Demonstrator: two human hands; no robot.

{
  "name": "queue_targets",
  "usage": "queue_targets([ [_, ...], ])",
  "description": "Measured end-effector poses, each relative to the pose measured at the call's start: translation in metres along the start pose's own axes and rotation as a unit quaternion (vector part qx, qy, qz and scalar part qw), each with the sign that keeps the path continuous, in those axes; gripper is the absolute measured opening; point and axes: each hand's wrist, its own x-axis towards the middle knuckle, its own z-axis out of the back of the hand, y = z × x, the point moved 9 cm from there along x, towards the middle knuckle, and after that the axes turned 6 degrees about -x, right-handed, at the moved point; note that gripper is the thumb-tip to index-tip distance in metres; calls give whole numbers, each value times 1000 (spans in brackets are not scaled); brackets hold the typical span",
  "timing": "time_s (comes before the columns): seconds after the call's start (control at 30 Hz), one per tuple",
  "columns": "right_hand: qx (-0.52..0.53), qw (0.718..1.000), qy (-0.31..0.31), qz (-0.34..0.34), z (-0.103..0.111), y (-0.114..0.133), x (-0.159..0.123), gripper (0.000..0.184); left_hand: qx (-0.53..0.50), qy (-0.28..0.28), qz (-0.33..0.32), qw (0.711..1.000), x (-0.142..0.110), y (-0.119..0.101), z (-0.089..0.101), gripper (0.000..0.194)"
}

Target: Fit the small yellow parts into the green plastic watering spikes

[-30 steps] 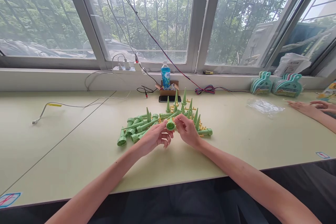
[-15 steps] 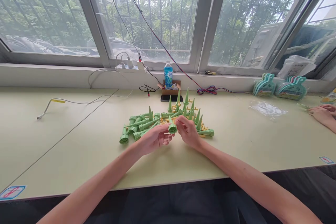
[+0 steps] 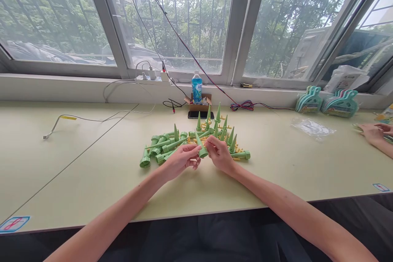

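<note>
My left hand (image 3: 183, 159) grips a green plastic watering spike (image 3: 202, 150) between thumb and fingers, its pointed end tilted up and away and its wider collar facing down toward me. Against the spike's right side, my right hand (image 3: 219, 153) is pinched closed; whatever sits between its fingertips is too small and hidden to name. Just beyond both hands lies a heap of more green spikes (image 3: 159, 142), some lying flat, several standing point up (image 3: 218, 113). Small yellow plastic pieces (image 3: 238, 149) are scattered among them.
Behind the heap are a dark phone (image 3: 196, 115), a small cardboard box (image 3: 199, 107) and a blue bottle (image 3: 197, 87). Cables (image 3: 242, 105) run along the back. To the right lie a clear plastic bag (image 3: 313, 128), teal packs (image 3: 340, 103) and another person's hands (image 3: 373, 133).
The spike in my left hand has tipped, so its open collar end, which faced me, now points more downward and its side shows. My right hand stays almost in place beside it.
</note>
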Motion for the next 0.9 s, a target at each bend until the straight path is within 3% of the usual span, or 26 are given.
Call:
queue_targets([
  [0.3, -4, 1000, 1, -16, 1, -1, 0, 32, 132, -24, -66, 989, -1, -12, -1, 33],
  [0.53, 8, 1000, 1, -19, 0, -2, 0, 31, 245, -42, -106, 963, -4, -19, -1, 34],
  [0.9, 11, 999, -3, -34, 0, -5, 0, 30, 297, -62, -191, 934, -8, -31, -7, 39],
])
